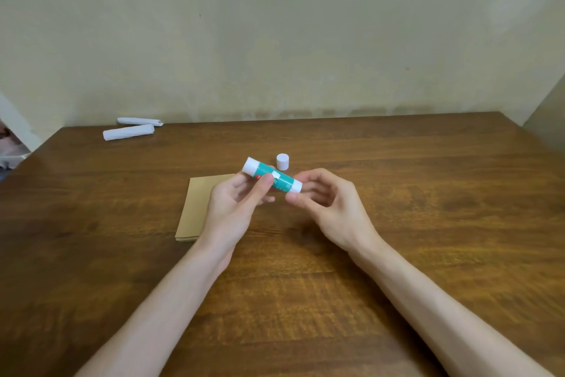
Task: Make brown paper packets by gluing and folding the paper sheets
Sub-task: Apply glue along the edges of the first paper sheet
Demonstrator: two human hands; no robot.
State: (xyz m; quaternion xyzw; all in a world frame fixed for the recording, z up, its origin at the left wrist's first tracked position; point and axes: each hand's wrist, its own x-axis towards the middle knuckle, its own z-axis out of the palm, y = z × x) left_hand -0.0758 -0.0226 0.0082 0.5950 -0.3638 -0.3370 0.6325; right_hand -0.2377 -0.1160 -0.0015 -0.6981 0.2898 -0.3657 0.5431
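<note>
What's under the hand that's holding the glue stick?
A stack of brown paper sheets lies on the table under the left hand gripping the glue stick. The hand covers the stack's right part, so that part cannot be seen.

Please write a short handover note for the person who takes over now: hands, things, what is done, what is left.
Left hand grips the glue stick, uncapped. Right hand curls at its near end; grip unclear.
Cap stands on the table; brown sheets lie stacked under the left hand.
Done: cap off.
Left: gluing, folding; no packet in view.
</note>
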